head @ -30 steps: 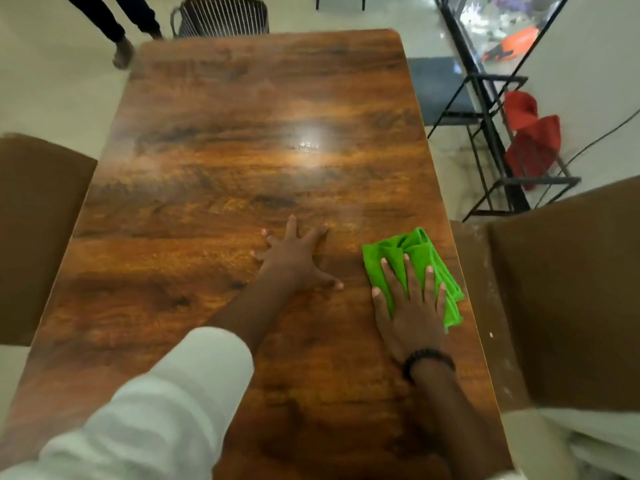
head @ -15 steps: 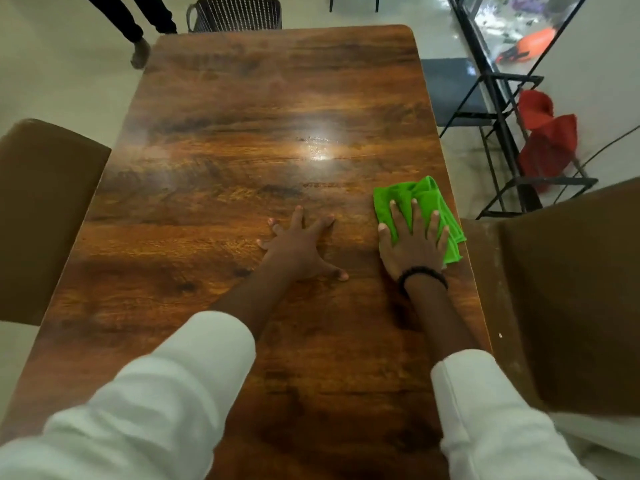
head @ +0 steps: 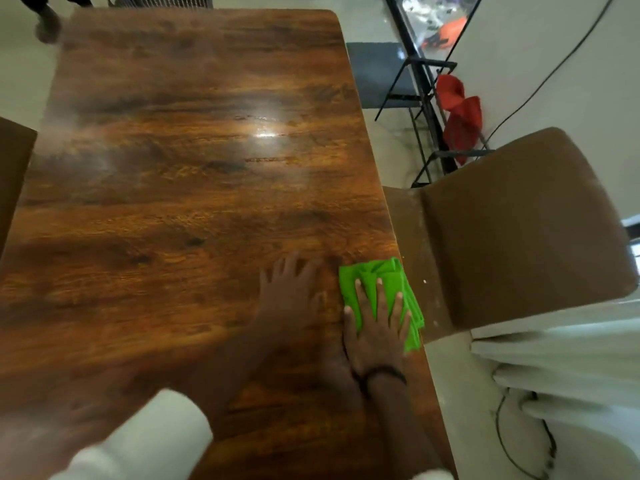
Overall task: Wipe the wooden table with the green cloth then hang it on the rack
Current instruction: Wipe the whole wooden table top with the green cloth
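Since the earlier frame, the right hand [head: 377, 336], fingers [head: 381, 299] spread flat, had dragged the green cloth [head: 384, 282] back along the counter [head: 194, 188] edge; it risked slipping off.

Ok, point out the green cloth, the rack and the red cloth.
green cloth [head: 379, 277]: head view, on its bunched upper folds above the fingers.
rack [head: 427, 109]: head view, on a black upright bar of its frame.
red cloth [head: 462, 124]: head view, on its hanging middle.

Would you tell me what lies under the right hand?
The green cloth lies flat under the right hand, on the wooden table. The cloth's middle is covered by the palm.
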